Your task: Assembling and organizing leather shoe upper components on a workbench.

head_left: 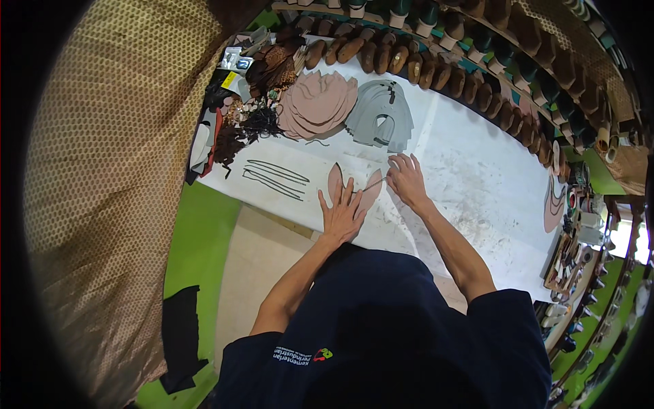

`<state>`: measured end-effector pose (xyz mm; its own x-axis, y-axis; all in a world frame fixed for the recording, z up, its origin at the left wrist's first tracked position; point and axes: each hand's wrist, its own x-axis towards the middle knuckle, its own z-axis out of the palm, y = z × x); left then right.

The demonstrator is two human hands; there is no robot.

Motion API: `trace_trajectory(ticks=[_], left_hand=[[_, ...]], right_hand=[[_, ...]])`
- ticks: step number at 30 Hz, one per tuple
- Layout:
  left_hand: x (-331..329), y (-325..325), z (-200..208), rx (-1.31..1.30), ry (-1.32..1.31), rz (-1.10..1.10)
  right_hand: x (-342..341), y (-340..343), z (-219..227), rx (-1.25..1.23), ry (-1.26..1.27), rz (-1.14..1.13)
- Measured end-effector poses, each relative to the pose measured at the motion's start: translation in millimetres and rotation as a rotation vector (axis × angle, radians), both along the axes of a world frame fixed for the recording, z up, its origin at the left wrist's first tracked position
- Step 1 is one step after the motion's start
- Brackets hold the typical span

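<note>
A pink U-shaped shoe-upper piece (370, 195) lies on the white table near its front edge, its two pointed ends facing away from me. My left hand (343, 215) rests flat on it with fingers spread, hiding its middle. A thin dark strip (373, 183) runs across the piece toward my right hand (407, 180), whose fingertips are pinched on its end. To the left, several similar dark strips (276, 179) lie side by side. Beyond my hands are a fanned stack of pink upper pieces (317, 102) and a stack of grey ones (364, 112).
Dark cords and scraps (255, 123) are heaped at the table's left end. Rows of brown shoe lasts (436, 71) line the far edge, with shelves above. At the right end sit a pink piece (553, 208) and small supplies (569, 255). A patterned curtain (116, 170) hangs left.
</note>
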<state>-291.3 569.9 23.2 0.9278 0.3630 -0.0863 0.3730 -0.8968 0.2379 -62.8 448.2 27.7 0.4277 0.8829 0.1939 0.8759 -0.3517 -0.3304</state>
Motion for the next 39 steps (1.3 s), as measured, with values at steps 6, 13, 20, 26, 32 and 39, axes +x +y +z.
trace_trajectory(ticks=[6,13,20,26,32,39], left_hand=[[1.7,0.4,2.9,0.006,-0.017,0.001],[5.6,-0.5,2.0,-0.058,0.009,0.007],[7.9,-5.1,0.7,-0.063,-0.011,0.017],[11.6,-4.6,5.2,-0.055,0.0,0.006],[13.7,-3.0,2.9,-0.046,-0.067,0.0],[15.5,-3.5,-1.7,-0.078,-0.054,0.044]], right_hand=[[2.7,7.6,4.2,-0.009,0.048,0.024],[9.3,14.6,2.0,-0.05,0.019,0.056],[8.6,26.1,2.6,-0.015,-0.033,0.083],[9.0,30.1,2.2,-0.023,-0.049,0.098],[10.3,32.2,2.5,-0.026,-0.025,0.101],[9.7,36.9,4.1,0.029,-0.043,0.118]])
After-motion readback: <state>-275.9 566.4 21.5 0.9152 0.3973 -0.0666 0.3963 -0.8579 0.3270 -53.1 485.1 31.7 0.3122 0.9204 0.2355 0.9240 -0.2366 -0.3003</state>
